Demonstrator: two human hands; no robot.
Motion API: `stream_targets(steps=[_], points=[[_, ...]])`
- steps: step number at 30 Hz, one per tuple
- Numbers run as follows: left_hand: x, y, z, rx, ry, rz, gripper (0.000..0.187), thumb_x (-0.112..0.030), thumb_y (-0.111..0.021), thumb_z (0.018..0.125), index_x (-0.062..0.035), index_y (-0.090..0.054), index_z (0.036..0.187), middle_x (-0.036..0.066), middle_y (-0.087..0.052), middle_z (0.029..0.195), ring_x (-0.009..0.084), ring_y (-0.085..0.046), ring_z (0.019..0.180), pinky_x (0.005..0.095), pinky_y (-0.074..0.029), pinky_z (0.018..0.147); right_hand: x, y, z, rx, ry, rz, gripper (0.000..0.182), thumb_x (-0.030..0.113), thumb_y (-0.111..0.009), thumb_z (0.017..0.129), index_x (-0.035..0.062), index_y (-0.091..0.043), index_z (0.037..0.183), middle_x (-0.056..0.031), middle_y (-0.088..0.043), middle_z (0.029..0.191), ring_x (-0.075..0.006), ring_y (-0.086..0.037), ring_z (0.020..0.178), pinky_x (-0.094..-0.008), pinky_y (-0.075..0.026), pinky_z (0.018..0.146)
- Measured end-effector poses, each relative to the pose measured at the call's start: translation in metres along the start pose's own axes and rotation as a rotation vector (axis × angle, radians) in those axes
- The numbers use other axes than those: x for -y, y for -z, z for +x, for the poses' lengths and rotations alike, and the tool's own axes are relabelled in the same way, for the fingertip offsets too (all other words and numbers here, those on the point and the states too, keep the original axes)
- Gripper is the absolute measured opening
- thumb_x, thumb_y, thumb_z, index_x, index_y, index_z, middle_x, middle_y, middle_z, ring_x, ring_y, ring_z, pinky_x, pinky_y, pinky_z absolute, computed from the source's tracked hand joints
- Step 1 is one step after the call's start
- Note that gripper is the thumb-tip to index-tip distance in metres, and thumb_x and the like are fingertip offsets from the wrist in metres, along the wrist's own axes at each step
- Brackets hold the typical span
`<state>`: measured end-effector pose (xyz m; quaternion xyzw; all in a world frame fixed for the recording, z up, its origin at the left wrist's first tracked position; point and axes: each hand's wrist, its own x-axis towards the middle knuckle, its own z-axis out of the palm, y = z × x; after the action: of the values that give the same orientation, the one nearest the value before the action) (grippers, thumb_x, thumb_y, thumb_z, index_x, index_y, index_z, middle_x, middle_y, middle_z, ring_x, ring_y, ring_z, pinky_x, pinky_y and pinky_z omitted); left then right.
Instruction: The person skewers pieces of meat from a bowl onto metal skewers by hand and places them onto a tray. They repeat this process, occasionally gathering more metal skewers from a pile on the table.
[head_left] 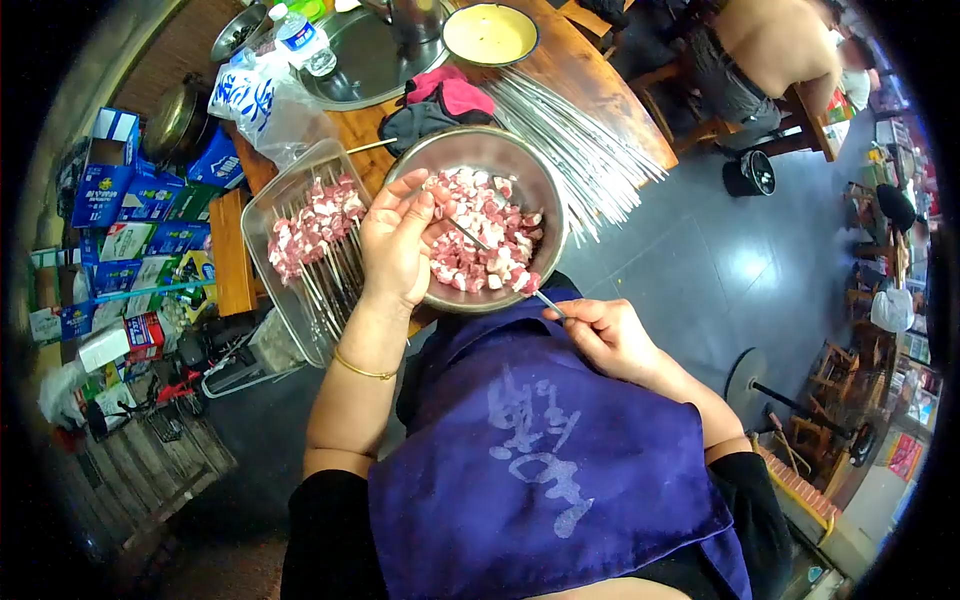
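My right hand [608,338] grips the lower end of a metal skewer [467,235], which slants up and left over a steel bowl [552,170]. A meat chunk sits on the skewer near my right fingers. Cut pieces of raw pink and white meat [490,220] fill much of the bowl. Above the bowl's left side, my left hand [395,240] is closed, with a small piece of meat [441,207] pinched at its fingertips beside the skewer's upper end. Left of that hand, a clear tray [262,215] holds several loaded meat skewers [318,228].
A bundle of bare metal skewers [575,145] lies on the wooden table [610,75]. Behind the bowl are a pink and dark cloth [445,105], a yellow-filled basin [490,35], a round metal tray [360,60] and a water bottle [303,40]. Another person [765,50] sits at upper right.
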<state>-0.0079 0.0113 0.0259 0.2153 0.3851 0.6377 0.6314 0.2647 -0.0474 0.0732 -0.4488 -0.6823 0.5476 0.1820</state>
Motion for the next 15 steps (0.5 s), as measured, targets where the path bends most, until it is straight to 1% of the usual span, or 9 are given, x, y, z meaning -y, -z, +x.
stream_targets(steps=[7,10,13,15], points=[[-0.001,-0.0055,-0.0031,0.018,-0.015,0.153,0.03,-0.006,-0.058,0.093,-0.0032,-0.051,0.122,0.012,-0.066,0.095,0.0186,-0.066,0.084,0.0293,-0.057,0.075,0.0003,-0.0007,0.0008,0.0,-0.007,-0.019,0.022,0.003,-0.053,0.087,0.0009,-0.066,0.105,-0.016,-0.069,0.089,-0.0216,-0.068,0.077,-0.0303,-0.054,0.071],[-0.0015,-0.0055,-0.0056,0.023,0.06,0.133,0.035,-0.006,-0.057,0.093,-0.0032,-0.049,0.127,0.012,-0.066,0.098,0.0192,-0.066,0.087,0.0294,-0.056,0.076,-0.0032,-0.0032,0.0013,-0.005,-0.005,-0.027,0.022,0.003,-0.053,0.087,0.001,-0.066,0.105,-0.0163,-0.069,0.088,-0.0221,-0.068,0.076,-0.031,-0.054,0.07],[-0.0002,-0.003,-0.0061,-0.011,0.169,0.069,0.044,-0.009,-0.062,0.091,-0.0037,-0.044,0.131,0.01,-0.065,0.101,0.0159,-0.064,0.09,0.029,-0.053,0.078,-0.0047,-0.007,0.0032,-0.014,0.01,-0.016,0.022,0.003,-0.053,0.087,0.0011,-0.066,0.104,-0.0163,-0.069,0.088,-0.0222,-0.068,0.075,-0.0315,-0.054,0.069],[0.0019,-0.0006,-0.0065,-0.028,0.217,0.019,0.045,-0.006,-0.057,0.093,-0.0035,-0.042,0.135,0.012,-0.063,0.105,0.0191,-0.063,0.096,0.0302,-0.053,0.082,-0.0072,-0.0099,0.0038,-0.034,0.031,-0.004,0.022,0.003,-0.053,0.087,0.0012,-0.066,0.104,-0.0163,-0.069,0.087,-0.0222,-0.068,0.074,-0.0316,-0.053,0.069]])
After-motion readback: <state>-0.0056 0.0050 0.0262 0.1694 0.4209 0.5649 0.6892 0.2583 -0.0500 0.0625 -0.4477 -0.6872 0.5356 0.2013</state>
